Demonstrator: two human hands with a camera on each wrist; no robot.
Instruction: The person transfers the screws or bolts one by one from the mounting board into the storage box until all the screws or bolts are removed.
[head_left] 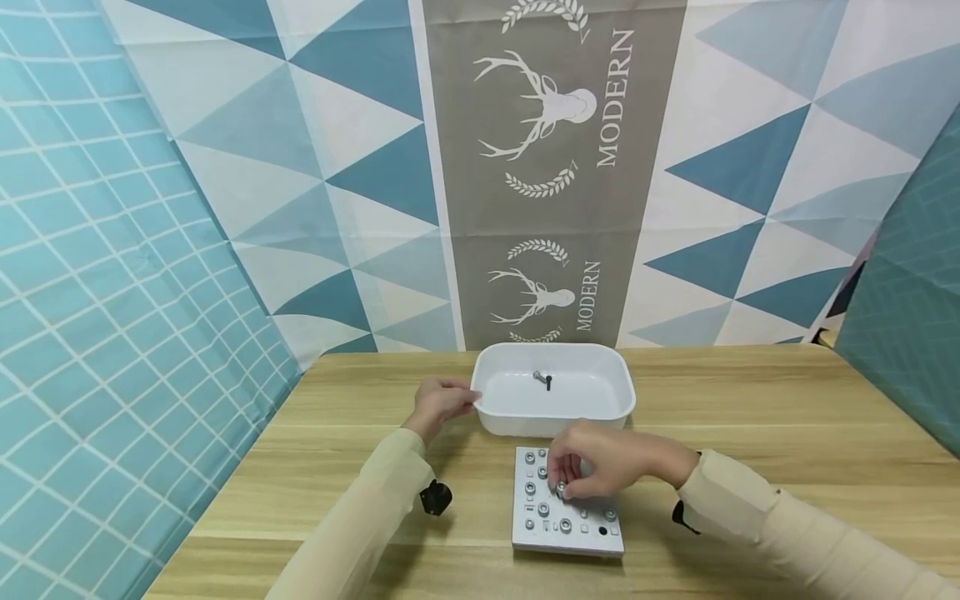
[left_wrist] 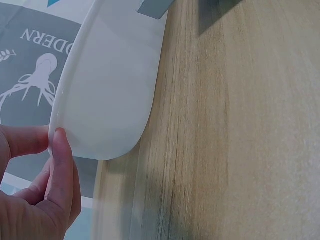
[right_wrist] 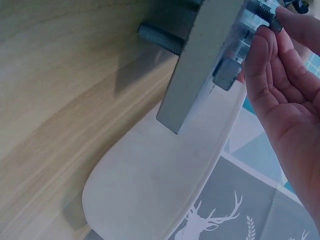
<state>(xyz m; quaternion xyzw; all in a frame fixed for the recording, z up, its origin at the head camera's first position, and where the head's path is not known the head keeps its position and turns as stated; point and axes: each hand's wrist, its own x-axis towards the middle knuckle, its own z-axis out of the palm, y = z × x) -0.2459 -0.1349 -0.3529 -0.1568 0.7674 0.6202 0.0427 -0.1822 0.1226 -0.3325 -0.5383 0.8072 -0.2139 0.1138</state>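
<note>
A white plastic basin (head_left: 555,427) stands at the back of the table; a silver bolt (head_left: 539,377) and a black bolt (head_left: 548,382) lie inside. My left hand (head_left: 444,402) pinches its left rim between thumb and fingers, as the left wrist view shows up close. In front of the basin is a grey metal block (head_left: 567,540) fitted with several bolts and studded with small holes. Over it, my right hand (head_left: 600,458) pinches a threaded bolt (right_wrist: 270,19) between thumb and fingertips. The bolt's lower end overlaps the block's top in the head view.
A bolt shank (right_wrist: 160,38) sticks out from the block's underside. Dark wrist camera parts (head_left: 436,497) hang below my left sleeve. Patterned cloth (head_left: 360,183) hangs behind the wooden table (head_left: 750,400), with tiled blue cloth (head_left: 112,275) at the left.
</note>
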